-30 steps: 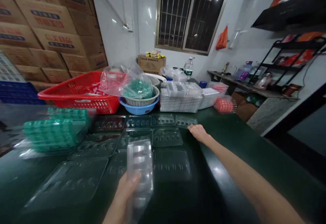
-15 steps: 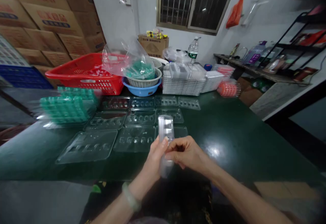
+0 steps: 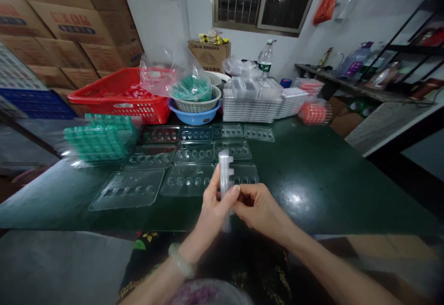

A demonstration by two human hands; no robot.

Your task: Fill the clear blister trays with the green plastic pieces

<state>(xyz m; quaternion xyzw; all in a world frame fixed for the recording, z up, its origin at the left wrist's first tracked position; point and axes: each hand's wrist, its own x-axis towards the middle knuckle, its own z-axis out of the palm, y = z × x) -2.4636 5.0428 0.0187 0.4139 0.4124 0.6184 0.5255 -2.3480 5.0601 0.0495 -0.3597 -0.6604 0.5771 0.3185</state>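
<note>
My left hand (image 3: 217,203) is wrapped round a thin stack of clear plastic trays (image 3: 225,171), held upright on edge above the front of the green table (image 3: 305,171). The fingertips of my right hand (image 3: 255,203) are pinched at the right edge of that stack, close to my left thumb. Behind and to the left, several clear trays with moulded pockets lie flat in rows; one large tray (image 3: 126,189) is at the front left. Part of a flat tray shows just right of the held stack.
Green pieces in clear wrap (image 3: 95,140) lie at the left. Along the back are a red basket (image 3: 145,110), a blue basin (image 3: 196,117), stacked clear trays (image 3: 251,108), a water bottle (image 3: 265,59) and wrapped orange pieces (image 3: 314,112). A counter (image 3: 347,85) stands at the right.
The held stack has turned so that its edge faces the camera more. Both hands stay close together on it. The whole view has shifted slightly.
</note>
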